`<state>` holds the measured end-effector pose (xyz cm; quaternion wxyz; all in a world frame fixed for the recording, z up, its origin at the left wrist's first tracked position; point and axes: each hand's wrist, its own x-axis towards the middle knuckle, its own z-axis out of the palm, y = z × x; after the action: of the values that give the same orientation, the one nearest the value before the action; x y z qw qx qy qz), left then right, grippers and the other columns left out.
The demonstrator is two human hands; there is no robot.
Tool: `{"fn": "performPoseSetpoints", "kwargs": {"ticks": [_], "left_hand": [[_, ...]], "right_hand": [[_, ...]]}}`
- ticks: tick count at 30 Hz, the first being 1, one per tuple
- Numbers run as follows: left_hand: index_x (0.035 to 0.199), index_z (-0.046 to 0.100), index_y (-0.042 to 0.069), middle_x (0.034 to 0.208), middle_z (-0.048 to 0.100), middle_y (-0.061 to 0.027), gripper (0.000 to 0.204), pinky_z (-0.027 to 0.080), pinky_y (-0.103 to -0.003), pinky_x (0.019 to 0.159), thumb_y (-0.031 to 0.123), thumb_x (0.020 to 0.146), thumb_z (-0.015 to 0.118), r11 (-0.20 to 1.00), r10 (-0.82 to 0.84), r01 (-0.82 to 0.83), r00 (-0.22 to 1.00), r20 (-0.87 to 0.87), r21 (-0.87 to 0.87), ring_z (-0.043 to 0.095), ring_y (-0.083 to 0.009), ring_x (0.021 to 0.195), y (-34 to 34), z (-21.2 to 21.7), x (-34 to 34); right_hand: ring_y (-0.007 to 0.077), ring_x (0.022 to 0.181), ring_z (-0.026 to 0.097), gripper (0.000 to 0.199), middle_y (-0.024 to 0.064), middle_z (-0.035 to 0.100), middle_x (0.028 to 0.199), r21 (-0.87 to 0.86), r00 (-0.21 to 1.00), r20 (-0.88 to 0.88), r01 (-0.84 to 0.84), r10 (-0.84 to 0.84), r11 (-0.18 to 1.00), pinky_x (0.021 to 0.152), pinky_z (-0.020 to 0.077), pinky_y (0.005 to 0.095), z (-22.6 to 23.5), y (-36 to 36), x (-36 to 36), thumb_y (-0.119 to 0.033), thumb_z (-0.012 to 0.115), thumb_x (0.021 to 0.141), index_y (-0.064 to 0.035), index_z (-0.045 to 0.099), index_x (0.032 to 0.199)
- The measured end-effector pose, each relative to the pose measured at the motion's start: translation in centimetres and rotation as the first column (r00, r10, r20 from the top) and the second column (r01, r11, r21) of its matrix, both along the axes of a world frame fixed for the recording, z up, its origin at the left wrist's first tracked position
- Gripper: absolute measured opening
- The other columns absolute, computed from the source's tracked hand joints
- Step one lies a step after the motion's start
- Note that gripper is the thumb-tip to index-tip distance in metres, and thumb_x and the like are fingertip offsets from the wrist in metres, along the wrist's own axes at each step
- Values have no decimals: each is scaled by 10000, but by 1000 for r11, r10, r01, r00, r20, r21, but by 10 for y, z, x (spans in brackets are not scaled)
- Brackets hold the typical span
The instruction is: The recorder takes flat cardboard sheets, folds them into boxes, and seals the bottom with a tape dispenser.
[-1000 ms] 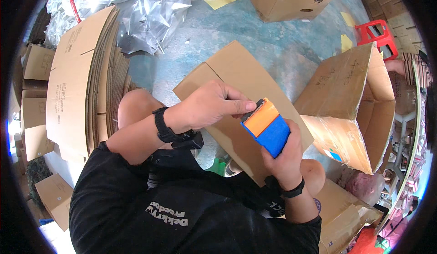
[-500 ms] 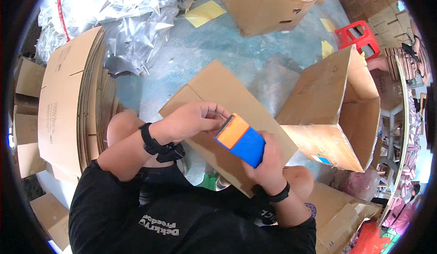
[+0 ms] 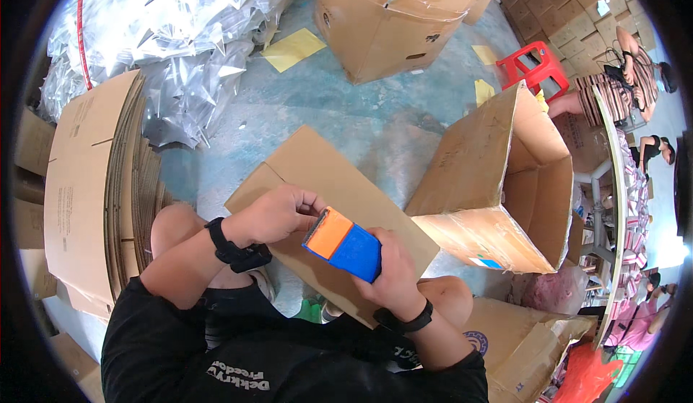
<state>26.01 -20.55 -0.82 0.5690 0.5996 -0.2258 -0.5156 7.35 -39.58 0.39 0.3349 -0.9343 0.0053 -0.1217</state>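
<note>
My right hand [image 3: 398, 271] is wrapped round a blue and orange tape dispenser [image 3: 355, 253], held tilted with its dark toothed edge toward the left. At that edge the fingers of my left hand [image 3: 283, 211] are pinched together; what lies between them is too small to make out. Below both hands a flat brown cardboard box [image 3: 325, 165] rests slantwise across my lap, between my knees. A crease runs near its far left end.
Left stands a stack of flattened cartons [image 3: 83, 179], with clear plastic sheeting [image 3: 180, 42] behind. An open carton [image 3: 462, 157] is on the right, a large carton [image 3: 382, 35] ahead. Beyond are a red stool [image 3: 534, 67] and a person in stripes [image 3: 599, 100].
The whole view has shifted, so the surroundings sit lower and further left. Both hands keep their hold, with my left fingers still at the dispenser's toothed edge.
</note>
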Motion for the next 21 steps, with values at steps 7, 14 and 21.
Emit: {"fn": "performPoseSetpoints", "kwargs": {"ticks": [7, 14, 21], "left_hand": [[1073, 693, 17, 912, 683, 14, 125, 496, -235, 779, 75, 994, 615, 998, 58, -61, 995, -75, -33, 604, -63, 823, 1, -11, 1], [977, 689, 47, 891, 662, -1, 248, 497, -241, 721, 255, 1047, 575, 963, 186, -260, 829, -527, -69, 609, -81, 775, 0, -18, -2], [947, 701, 43, 790, 645, 10, 286, 498, -233, 670, 295, 1036, 600, 968, 252, -250, 951, -180, 36, 607, -85, 706, -4, -21, -9]], "right_hand": [[413, 997, 644, 679, 212, 614, 1155, 43, 999, 28, 23, -24, 999, 851, 541, 448, 0, -3, 2, -115, 792, 722, -20, 477, 1316], [409, 989, 648, 669, 204, 617, 1142, 47, 998, 44, 41, -43, 998, 848, 540, 446, -1, -2, 1, -101, 774, 714, -21, 478, 1309], [400, 1030, 636, 737, 212, 612, 1153, 90, 999, 15, 28, -30, 996, 874, 527, 455, -1, -3, 0, -124, 796, 726, -16, 460, 1373]]}}
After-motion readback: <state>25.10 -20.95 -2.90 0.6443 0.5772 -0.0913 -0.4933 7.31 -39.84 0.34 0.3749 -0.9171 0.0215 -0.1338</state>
